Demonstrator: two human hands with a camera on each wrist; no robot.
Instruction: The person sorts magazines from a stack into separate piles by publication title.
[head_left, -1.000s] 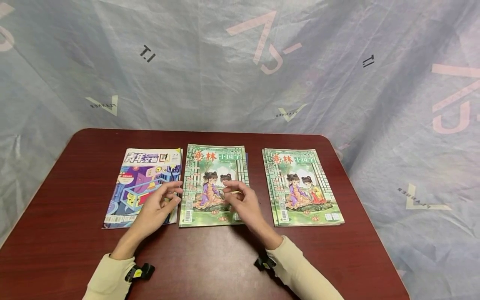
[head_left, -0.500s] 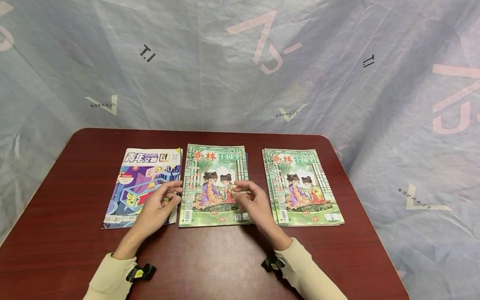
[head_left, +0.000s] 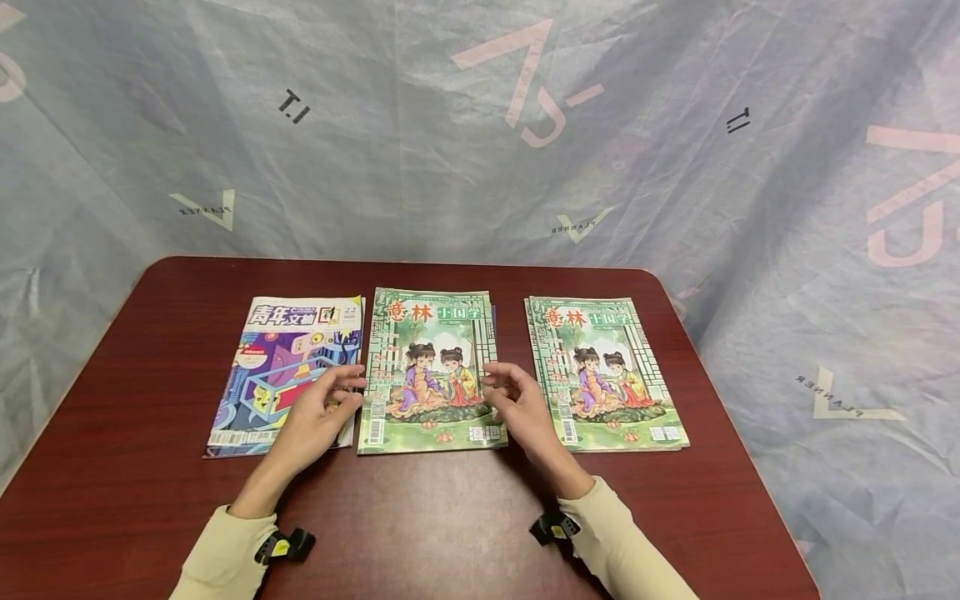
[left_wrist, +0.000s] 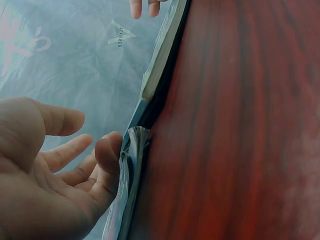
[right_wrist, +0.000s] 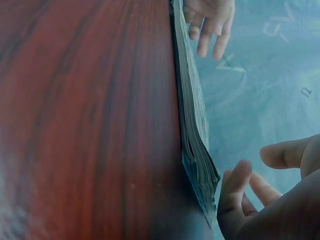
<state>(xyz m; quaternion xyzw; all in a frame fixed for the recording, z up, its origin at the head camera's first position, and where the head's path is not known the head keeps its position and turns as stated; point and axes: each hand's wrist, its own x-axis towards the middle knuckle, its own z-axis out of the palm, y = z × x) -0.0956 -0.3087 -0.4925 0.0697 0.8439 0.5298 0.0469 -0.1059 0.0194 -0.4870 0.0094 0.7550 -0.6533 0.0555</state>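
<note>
Three low stacks of magazines lie side by side. The middle stack has a green magazine point(head_left: 423, 358) on top showing two cartoon girls. My left hand point(head_left: 315, 421) hovers over the lower right of the purple-and-white magazine point(head_left: 270, 358), fingertips at the middle stack's left edge. My right hand point(head_left: 531, 417) is at that stack's right edge, thumb and fingers loosely bent with a gap between them. Both wrist views show the hands, left point(left_wrist: 60, 180) and right point(right_wrist: 270, 200), holding nothing beside the page edges point(right_wrist: 192, 120).
A second green magazine point(head_left: 600, 367) with the same cover tops the right stack, just beyond my right hand. The stacks rest on a dark red wooden table point(head_left: 427, 533). Behind it hangs a grey printed cloth point(head_left: 390, 133).
My right hand has moved right, from over the middle green magazine to its right edge. My left hand has stayed nearly still, and the magazines have not moved.
</note>
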